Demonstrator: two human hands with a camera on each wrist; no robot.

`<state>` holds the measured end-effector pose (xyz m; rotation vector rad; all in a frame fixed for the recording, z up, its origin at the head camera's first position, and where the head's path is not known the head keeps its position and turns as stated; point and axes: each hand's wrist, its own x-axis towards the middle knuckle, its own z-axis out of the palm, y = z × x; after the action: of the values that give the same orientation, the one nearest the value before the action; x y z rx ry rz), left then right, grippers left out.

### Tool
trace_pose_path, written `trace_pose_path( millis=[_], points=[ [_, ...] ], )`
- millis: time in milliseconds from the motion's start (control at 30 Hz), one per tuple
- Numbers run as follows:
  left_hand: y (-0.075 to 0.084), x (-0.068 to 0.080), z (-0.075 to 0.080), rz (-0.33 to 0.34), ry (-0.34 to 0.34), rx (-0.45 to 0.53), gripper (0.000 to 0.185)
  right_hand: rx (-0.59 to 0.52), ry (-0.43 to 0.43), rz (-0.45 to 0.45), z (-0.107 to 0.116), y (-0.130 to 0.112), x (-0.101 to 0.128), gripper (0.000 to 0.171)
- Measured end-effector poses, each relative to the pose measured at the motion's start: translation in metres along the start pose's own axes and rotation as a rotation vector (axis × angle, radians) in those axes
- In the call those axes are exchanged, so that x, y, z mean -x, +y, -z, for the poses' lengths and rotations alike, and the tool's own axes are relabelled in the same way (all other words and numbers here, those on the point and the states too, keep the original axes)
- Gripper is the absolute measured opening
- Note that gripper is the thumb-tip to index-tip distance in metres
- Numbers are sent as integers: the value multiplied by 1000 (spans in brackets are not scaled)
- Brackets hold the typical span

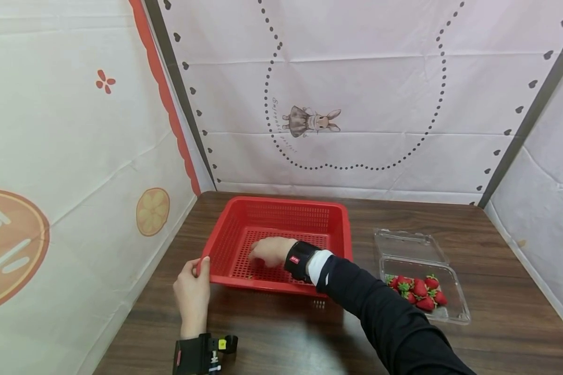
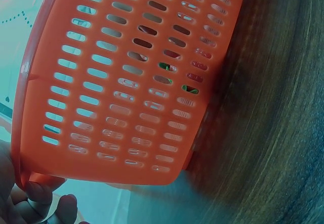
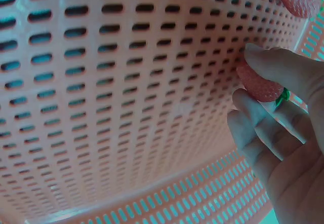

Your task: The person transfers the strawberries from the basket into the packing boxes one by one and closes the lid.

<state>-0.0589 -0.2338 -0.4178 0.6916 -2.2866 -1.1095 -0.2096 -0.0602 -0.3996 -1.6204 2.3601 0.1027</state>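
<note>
No text can be read; the curved script on the backdrop is too small.

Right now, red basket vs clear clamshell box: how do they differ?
The red basket is opaque and perforated; the clear clamshell box is transparent and solid-walled. The basket is larger and deeper, with no lid; the box is shallow, its lid open. The left hand grips the basket's corner; no hand touches the box. Both sit on the table.
</note>
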Motion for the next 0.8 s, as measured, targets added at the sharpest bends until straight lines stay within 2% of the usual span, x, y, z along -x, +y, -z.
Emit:
trace_pose_path(
  millis=[200,500,667,800],
  points=[
    [-2,0,0,0,-3,-2,48,-23,25,-10,16,11,12,32],
    [-1,-2,-1,-4,7,-9,45,-31,56,-118,43,35,34,33],
    [-1,-2,-1,-1,-1,-7,47,-65,90,-153,58,51,54,36],
    [-1,-2,-2,-14,-1,-10,48,-69,130,-178,67,67,75,31]
  ],
)
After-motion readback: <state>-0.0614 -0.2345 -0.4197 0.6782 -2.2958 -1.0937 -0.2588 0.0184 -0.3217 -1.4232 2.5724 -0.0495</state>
